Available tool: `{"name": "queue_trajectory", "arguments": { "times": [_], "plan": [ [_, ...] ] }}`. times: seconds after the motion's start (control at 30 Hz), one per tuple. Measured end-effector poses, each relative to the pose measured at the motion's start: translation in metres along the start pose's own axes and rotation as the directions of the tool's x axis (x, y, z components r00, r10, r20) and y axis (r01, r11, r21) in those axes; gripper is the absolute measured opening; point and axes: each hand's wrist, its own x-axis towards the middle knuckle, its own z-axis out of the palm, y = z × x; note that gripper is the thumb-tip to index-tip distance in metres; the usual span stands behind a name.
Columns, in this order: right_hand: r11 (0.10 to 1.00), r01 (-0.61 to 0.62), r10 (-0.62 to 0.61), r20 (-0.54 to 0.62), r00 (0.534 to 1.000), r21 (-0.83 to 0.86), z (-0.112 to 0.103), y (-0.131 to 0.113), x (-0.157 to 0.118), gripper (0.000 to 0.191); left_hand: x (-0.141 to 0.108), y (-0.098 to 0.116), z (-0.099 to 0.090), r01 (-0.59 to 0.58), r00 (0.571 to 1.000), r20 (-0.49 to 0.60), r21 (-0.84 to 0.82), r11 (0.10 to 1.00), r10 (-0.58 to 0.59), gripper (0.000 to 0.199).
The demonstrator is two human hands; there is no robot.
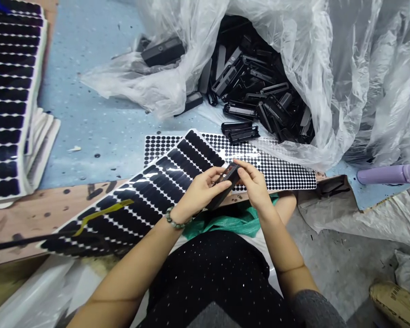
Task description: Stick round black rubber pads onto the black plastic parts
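My hands hold a small black plastic part (225, 184) between them, just above my lap. My left hand (200, 193) grips its near end, and a beaded bracelet (175, 221) circles that wrist. My right hand (254, 184) pinches the far end with fingertips and thumb. Under my hands lies a sheet of black oval rubber pads (157, 191), tilted across a sheet of small black round pads (276, 166). Several more black plastic parts lie in a heap (256, 82) inside a clear plastic bag (307, 59), beyond the sheets.
A stack of pad sheets (10, 100) lies at the far left on a blue speckled surface (92, 123). A wooden board edge (37, 214) runs beneath the sheets. A lilac cylindrical handle (389, 175) sits at the right, with a torn cardboard piece (331, 191) nearby.
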Motion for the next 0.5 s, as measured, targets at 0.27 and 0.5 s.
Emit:
{"name": "queue_trajectory", "arguments": {
  "times": [0.27,0.5],
  "plan": [
    [0.998,-0.056,0.054,-0.179,0.982,-0.005,-0.015,0.008,0.003,0.046,0.088,0.016,0.003,-0.364,0.886,-0.055,0.533,0.764,0.460,0.031],
    [0.920,0.061,-0.021,0.108,0.994,-0.387,-0.042,0.005,-0.024,0.023,0.155,0.015,0.028,-0.271,0.937,0.157,0.889,0.368,0.313,0.030]
  ]
}}
